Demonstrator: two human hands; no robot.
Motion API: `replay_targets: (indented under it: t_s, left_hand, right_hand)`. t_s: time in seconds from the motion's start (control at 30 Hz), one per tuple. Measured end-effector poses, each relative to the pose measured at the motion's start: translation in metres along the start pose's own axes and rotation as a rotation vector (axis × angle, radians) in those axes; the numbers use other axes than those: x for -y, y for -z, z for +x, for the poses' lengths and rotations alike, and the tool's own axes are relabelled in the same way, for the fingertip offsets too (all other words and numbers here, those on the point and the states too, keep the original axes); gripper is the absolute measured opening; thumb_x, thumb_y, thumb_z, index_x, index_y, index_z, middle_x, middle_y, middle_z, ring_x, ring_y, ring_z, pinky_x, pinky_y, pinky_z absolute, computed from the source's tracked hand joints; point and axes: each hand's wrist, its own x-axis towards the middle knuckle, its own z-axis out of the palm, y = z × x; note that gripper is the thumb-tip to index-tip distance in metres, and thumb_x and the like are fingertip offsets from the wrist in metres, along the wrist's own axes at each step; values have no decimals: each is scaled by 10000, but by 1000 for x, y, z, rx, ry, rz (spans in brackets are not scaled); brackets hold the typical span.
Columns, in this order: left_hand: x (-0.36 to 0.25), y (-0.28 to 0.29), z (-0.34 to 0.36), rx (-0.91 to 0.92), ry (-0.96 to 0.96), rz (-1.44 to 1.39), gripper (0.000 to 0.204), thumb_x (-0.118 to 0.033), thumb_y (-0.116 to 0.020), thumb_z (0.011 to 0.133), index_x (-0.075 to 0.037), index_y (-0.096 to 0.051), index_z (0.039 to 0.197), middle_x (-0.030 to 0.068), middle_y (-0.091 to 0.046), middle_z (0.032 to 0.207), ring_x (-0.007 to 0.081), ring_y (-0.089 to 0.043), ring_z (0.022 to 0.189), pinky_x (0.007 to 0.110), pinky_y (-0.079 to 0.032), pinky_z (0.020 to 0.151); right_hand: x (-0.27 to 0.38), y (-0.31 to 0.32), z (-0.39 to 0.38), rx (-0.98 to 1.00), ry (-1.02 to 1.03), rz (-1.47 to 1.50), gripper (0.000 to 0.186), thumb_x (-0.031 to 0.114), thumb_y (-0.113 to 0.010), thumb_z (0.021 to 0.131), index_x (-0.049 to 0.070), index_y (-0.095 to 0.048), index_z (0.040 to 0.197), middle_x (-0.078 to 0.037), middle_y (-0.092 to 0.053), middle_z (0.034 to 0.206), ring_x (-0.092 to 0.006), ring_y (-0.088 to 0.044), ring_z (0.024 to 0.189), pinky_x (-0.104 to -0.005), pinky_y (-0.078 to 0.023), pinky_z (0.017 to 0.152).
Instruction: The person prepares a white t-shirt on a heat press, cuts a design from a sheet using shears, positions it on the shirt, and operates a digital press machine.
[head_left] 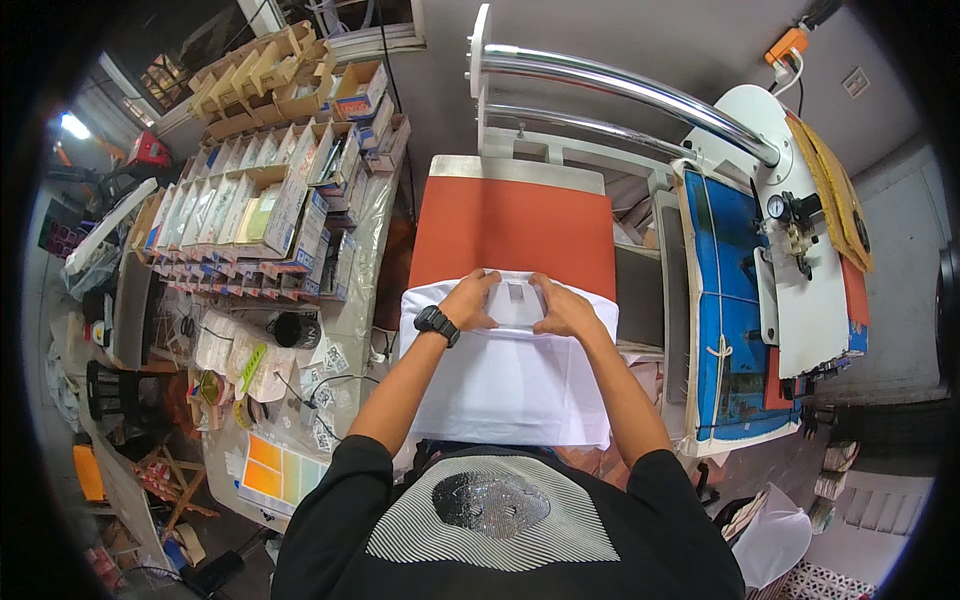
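A white T-shirt (510, 390) lies over the near part of a flat red platen (510, 225), with its collar opening (515, 305) toward the platen's middle. My left hand (472, 300), below a black wristwatch, grips the left side of the collar with bent fingers. My right hand (558, 308) holds the collar's right side, its fingers curled on the fabric. A small pale label shows inside the neck opening, between my two hands.
Metal rails (620, 85) run behind the platen to a white press head (795, 320) with a gauge and blue panel (730, 300). Stacked cardboard organiser boxes (265, 225), rolls and printed sheets (285, 465) crowd the left table (350, 280). A cable hangs along the back wall.
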Motion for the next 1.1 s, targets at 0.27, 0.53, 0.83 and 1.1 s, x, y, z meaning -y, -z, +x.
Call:
replay_targets:
  t_s: [0.27, 0.53, 0.83, 1.1]
  left_hand:
    - [6, -11, -8, -116, -96, 85, 904, -148, -905, 503, -63, -526, 1319, 154, -519, 1087, 311, -583, 951, 398, -521, 854]
    - [8, -15, -8, -123, -89, 52, 935, -171, -908, 511, -27, -497, 1339, 167, -506, 1127, 329, -572, 983, 402, -515, 882]
    - [-10, -6, -10, -236, -12, 241, 692, -396, -810, 676, -125, -599, 1277, 165, -509, 1183, 327, -526, 1095, 485, -441, 922]
    - [25, 2, 17, -416, 144, 193, 183, -264, -744, 774, -123, -670, 866, 34, -627, 902, 262, -590, 942, 439, -375, 815]
  right_hand:
    - [10, 5, -1, 53, -56, 37, 976, 211, -836, 502, 129, -409, 1375, -166, -604, 1254, -353, -603, 1110, -427, -509, 897]
    - [7, -5, -6, -30, -78, 29, 989, 223, -835, 536, 149, -390, 1416, -179, -603, 1203, -363, -597, 1097, -463, -496, 903]
    - [3, -26, -3, -409, -134, -31, 716, 307, -786, 697, 138, -516, 1339, -144, -543, 1243, -354, -551, 1127, -519, -424, 910]
    - [-20, 4, 28, -379, -243, 55, 273, 288, -711, 808, 72, -670, 969, -117, -638, 1042, -303, -571, 1056, -480, -361, 884]
